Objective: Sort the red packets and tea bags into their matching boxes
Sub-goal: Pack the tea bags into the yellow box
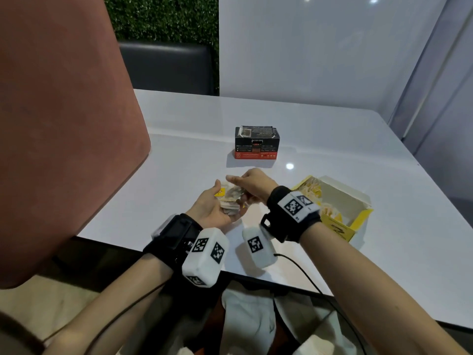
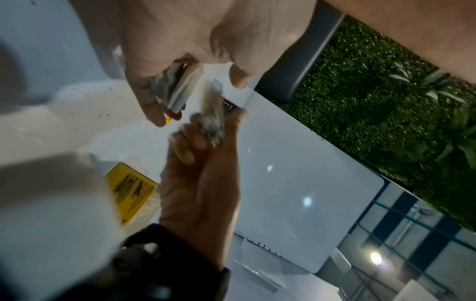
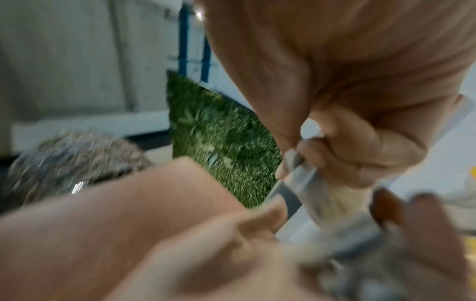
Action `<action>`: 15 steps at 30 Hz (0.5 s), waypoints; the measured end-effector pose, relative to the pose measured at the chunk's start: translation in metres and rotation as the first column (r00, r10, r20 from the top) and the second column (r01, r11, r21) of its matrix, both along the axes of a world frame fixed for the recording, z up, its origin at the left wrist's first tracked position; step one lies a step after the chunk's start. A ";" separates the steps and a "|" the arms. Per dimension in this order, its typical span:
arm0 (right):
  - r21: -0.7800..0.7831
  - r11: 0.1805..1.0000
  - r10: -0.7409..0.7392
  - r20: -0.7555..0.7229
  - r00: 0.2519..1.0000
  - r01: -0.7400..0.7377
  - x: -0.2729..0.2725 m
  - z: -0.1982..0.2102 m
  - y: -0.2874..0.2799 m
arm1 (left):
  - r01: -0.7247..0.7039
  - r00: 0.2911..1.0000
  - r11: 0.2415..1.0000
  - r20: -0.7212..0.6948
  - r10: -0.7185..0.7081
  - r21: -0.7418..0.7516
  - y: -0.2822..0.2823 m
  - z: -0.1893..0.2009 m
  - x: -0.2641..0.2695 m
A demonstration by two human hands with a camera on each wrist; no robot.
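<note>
My left hand (image 1: pixel 217 204) lies palm up above the white table (image 1: pixel 345 139) and cups a small pile of pale tea bags (image 1: pixel 231 198) with a yellow tag. My right hand (image 1: pixel 247 183) reaches over it and pinches one tea bag (image 2: pixel 212 116) from the pile between thumb and fingers (image 3: pixel 342 154). A black and red box (image 1: pixel 257 146) stands beyond the hands, its top flaps open. At the right lies an open yellow box (image 1: pixel 335 233) with more tea bags inside. I see no red packets.
A large brown panel (image 1: pixel 64 124) rises along the table's left side. A dark chair (image 1: pixel 166 67) and a green hedge wall stand behind the table. White cloth (image 1: pixel 245 321) lies in my lap below the near edge.
</note>
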State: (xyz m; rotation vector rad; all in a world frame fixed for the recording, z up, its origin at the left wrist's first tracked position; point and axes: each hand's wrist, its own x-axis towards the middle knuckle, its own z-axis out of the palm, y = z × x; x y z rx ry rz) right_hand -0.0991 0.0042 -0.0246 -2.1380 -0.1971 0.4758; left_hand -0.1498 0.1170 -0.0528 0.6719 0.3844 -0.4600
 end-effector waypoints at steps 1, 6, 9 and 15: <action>-0.052 0.999 0.010 0.026 1.000 -0.009 -0.001 -0.003 0.003 | -0.004 1.000 0.999 0.007 0.004 0.034 -0.001 0.001 0.001; 0.046 0.996 0.082 -0.097 0.992 -0.077 -0.005 0.005 -0.001 | -0.009 1.000 0.995 0.007 0.008 0.100 0.002 -0.004 0.004; 0.225 0.974 0.080 -0.172 0.982 -0.040 -0.007 0.011 -0.010 | 0.011 0.999 0.992 0.028 -0.015 0.122 0.003 -0.004 0.004; 0.170 0.985 -0.005 -0.060 0.998 0.015 -0.011 -0.002 -0.007 | 0.000 0.995 0.996 0.102 -0.009 0.093 0.008 0.000 0.004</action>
